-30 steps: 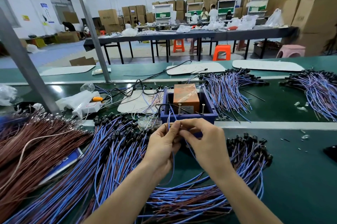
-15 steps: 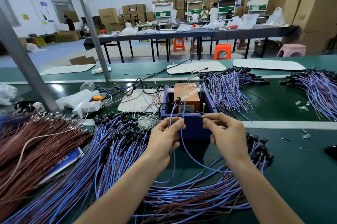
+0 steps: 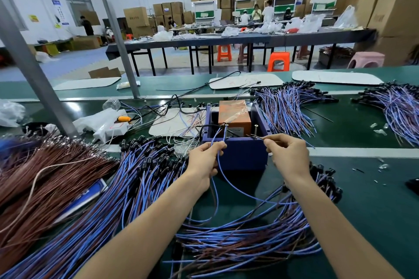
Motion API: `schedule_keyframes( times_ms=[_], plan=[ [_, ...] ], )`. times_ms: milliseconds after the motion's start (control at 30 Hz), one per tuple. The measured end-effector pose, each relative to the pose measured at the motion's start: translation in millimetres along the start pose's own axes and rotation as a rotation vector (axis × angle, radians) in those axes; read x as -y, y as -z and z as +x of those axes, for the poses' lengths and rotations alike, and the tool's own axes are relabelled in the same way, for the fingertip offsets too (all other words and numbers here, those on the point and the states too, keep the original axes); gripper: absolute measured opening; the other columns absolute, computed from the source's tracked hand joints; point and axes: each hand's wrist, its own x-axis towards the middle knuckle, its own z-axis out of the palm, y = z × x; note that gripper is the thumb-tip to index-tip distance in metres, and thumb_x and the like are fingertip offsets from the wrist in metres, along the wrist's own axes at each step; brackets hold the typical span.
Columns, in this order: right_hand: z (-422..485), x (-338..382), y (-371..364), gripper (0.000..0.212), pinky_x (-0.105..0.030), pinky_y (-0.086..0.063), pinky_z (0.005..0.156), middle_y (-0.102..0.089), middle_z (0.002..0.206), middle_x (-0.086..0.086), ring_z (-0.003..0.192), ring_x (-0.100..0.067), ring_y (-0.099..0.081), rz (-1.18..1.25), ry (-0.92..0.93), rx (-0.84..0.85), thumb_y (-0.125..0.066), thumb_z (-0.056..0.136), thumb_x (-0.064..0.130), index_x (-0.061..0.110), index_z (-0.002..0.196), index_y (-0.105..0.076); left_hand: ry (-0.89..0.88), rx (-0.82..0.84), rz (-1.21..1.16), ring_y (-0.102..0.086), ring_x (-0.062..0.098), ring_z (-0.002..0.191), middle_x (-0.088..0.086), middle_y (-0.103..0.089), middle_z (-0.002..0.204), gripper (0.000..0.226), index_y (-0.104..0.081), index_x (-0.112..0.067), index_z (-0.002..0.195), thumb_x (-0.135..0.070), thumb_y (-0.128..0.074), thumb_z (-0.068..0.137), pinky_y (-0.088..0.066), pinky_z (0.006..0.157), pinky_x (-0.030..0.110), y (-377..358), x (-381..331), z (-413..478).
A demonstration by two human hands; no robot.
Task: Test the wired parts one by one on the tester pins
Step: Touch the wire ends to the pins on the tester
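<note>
Both hands are up at the near wall of the blue tester box [image 3: 240, 156], each closed in a pinch. Left hand [image 3: 205, 158] pinches a blue wired part [image 3: 223, 172] between thumb and fingertips, just below the left pin [image 3: 226, 128]; the wire runs up to that pin, where a dark end sits at its top. Right hand [image 3: 288, 156] pinches a thin dark lead end, aimed at the right pin [image 3: 256, 130]. Whether it touches the pin yet I cannot tell.

Nearer than the box, under the forearms, lies a loose heap of blue and brown wired parts [image 3: 238, 240], and the held part's wire loops down into it. Left of the box is a longer sweep of blue parts with black ends [image 3: 113, 199], and further left a mass of brown wires [image 3: 45, 176]. Inside the box, behind the pins, stands an orange block [image 3: 234, 113]. Beyond the box to its right lies another fan of blue parts [image 3: 288, 108], with one more far to the right [image 3: 399, 106].

By my reading, one part is in mid-test. Nothing marks which heaps are tested and which wait, so the share done cannot be read; with so many parts lying round the box, a long run probably remains.
</note>
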Motion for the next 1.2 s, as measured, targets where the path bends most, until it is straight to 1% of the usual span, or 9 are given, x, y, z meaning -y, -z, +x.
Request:
schedule_keyframes(
  times_ms=[100, 200, 400, 500, 667, 867, 1033, 1200],
  plan=[
    [0.4, -2.9, -0.7, 0.018, -0.029, -0.041, 0.058, -0.066, 0.065, 0.0, 0.053, -0.011, -0.05, -0.018, 0.001, 0.004, -0.067, 0.087, 0.013, 0.025, 0.074, -0.07, -0.007, 0.014, 0.013, -0.028, 0.007, 0.037, -0.005, -0.049, 0.063, 0.008, -0.064, -0.014, 0.077, -0.016, -0.067, 0.084, -0.02, 0.034, 0.014, 1.3, 2.2, -2.5],
    [3.2, -5.3, -1.4, 0.018, -0.029, -0.041, 0.058, -0.066, 0.066, -0.002, 0.051, -0.013, -0.049, -0.017, -0.007, -0.02, -0.066, 0.088, 0.012, 0.025, 0.074, -0.069, -0.011, 0.035, 0.005, -0.026, 0.005, 0.032, -0.004, -0.048, 0.062, 0.006, -0.064, -0.012, 0.081, -0.015, -0.067, 0.085, -0.02, 0.034, 0.013, 3.4, 3.7, -5.8],
    [7.3, -10.5, -3.6, 0.008, -0.031, -0.044, 0.066, -0.067, 0.07, -0.003, 0.055, -0.013, -0.05, -0.051, -0.001, -0.045, -0.066, 0.088, 0.013, 0.016, 0.083, -0.072, -0.005, 0.047, 0.004, -0.024, 0.004, 0.031, -0.004, -0.048, 0.063, 0.01, -0.062, -0.014, 0.076, -0.013, -0.068, 0.083, -0.018, 0.034, 0.013, 3.3, 6.2, -6.8],
    [8.8, -11.7, -4.6, 0.008, -0.032, -0.045, 0.066, -0.067, 0.071, -0.004, 0.057, -0.015, -0.05, -0.061, -0.003, -0.049, -0.065, 0.089, 0.013, 0.016, 0.085, -0.072, -0.003, 0.047, 0.006, -0.025, 0.004, 0.031, -0.004, -0.048, 0.064, 0.011, -0.062, -0.014, 0.074, -0.014, -0.069, 0.083, -0.018, 0.034, 0.014, 2.6, 6.8, -6.3],
    [9.4, -14.2, -4.7, 0.007, -0.032, -0.044, 0.066, -0.068, 0.073, -0.004, 0.057, -0.015, -0.05, -0.063, -0.006, -0.04, -0.066, 0.089, 0.014, 0.016, 0.087, -0.072, 0.001, 0.008, -0.024, -0.026, 0.005, 0.034, -0.004, -0.05, 0.064, 0.008, -0.062, -0.013, 0.078, -0.014, -0.067, 0.084, -0.02, 0.034, 0.014, 4.4, 7.1, -1.4],
    [9.2, -16.4, -3.9, 0.007, -0.032, -0.042, 0.062, -0.067, 0.071, -0.005, 0.053, -0.013, -0.049, -0.048, -0.011, -0.029, -0.065, 0.089, 0.013, 0.014, 0.089, -0.072, -0.033, -0.056, -0.04, -0.026, 0.004, 0.034, -0.003, -0.052, 0.064, 0.013, -0.063, -0.012, 0.073, -0.013, -0.065, 0.085, -0.021, 0.033, 0.016, 6.7, 8.3, 1.4],
    [9.4, -16.2, -4.4, 0.007, -0.033, -0.044, 0.064, -0.067, 0.072, -0.005, 0.056, -0.016, -0.05, -0.055, -0.01, -0.027, -0.065, 0.09, 0.014, 0.016, 0.089, -0.072, -0.03, -0.063, -0.031, -0.026, 0.006, 0.037, -0.002, -0.05, 0.063, 0.016, -0.061, -0.012, 0.071, -0.013, -0.066, 0.086, -0.021, 0.033, 0.017, 6.6, 8.4, 1.7],
    [9.8, -14.3, -4.2, 0.009, -0.032, -0.045, 0.062, -0.067, 0.073, -0.004, 0.058, -0.015, -0.053, -0.051, -0.003, -0.033, -0.065, 0.09, 0.014, 0.02, 0.085, -0.07, -0.03, -0.053, -0.027, -0.026, 0.009, 0.043, 0.0, -0.051, 0.067, 0.015, -0.063, -0.011, 0.073, -0.014, -0.066, 0.087, -0.021, 0.033, 0.016, 3.8, 6.0, 2.3]
  ],
)
